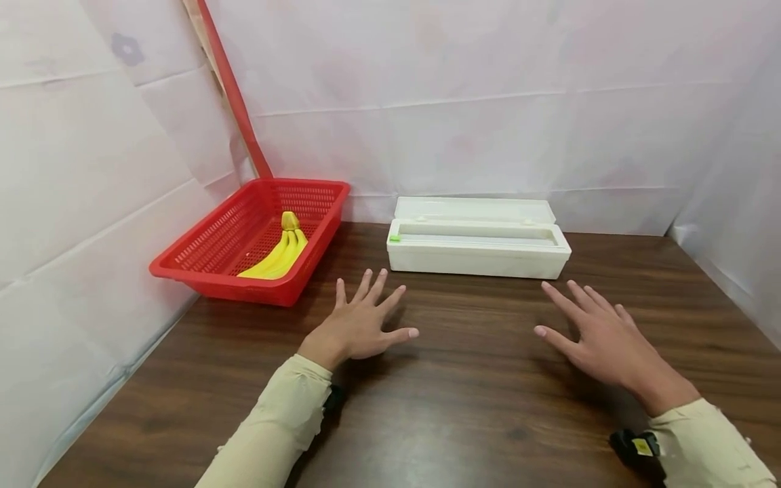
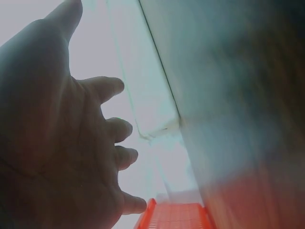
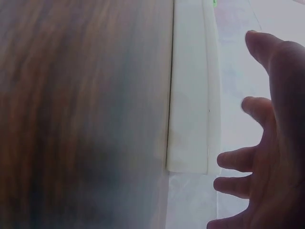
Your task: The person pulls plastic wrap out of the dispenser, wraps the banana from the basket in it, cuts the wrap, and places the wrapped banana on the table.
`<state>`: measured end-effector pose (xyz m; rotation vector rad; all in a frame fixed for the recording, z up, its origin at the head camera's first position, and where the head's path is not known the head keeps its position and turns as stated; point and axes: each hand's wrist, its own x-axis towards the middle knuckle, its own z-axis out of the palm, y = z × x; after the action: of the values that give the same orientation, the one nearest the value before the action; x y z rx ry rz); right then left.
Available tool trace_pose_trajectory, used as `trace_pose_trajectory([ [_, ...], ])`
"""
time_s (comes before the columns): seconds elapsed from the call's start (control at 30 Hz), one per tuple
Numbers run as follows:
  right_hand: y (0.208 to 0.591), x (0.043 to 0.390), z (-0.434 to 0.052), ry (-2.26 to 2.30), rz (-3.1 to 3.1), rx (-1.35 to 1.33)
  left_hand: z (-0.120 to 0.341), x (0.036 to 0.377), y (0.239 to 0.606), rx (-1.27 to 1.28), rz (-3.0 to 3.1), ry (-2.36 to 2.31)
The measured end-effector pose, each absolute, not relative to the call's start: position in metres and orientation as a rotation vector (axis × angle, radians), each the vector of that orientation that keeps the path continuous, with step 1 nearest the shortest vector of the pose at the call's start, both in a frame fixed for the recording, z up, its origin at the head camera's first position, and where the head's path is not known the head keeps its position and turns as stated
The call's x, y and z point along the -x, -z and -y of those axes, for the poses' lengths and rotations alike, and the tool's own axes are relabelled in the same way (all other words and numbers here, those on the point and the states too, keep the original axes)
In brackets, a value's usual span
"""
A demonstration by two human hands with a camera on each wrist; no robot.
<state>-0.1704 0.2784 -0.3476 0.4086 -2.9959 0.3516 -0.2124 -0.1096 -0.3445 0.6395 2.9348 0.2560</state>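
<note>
- The head view is bright and evenly lit, sharp across most of its field, with soft shadows on the table point(image 1: 464, 407) just under the left hand point(image 1: 356, 329) and the right hand point(image 1: 601, 339).
- Straight lines bow toward the head view's edges.
- Both wrist views are blurred and hazy; the palms there are dark against pale, washed-out walls.
- The white box point(image 3: 190, 95) beyond the fingers is soft-edged.
</note>
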Motion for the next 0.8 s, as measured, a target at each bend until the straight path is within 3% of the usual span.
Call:
trace_pose_trajectory([
  [0.47,0.346,0.180,-0.267,-0.324,2.952,-0.493,0.096,0.222,0.339,-0.714,-2.859,-0.331],
  [0.8,0.331,0.196,-0.265,-0.393,2.982,-0.453,0.086,0.248,0.330,-1.020,-3.108,-0.391],
])
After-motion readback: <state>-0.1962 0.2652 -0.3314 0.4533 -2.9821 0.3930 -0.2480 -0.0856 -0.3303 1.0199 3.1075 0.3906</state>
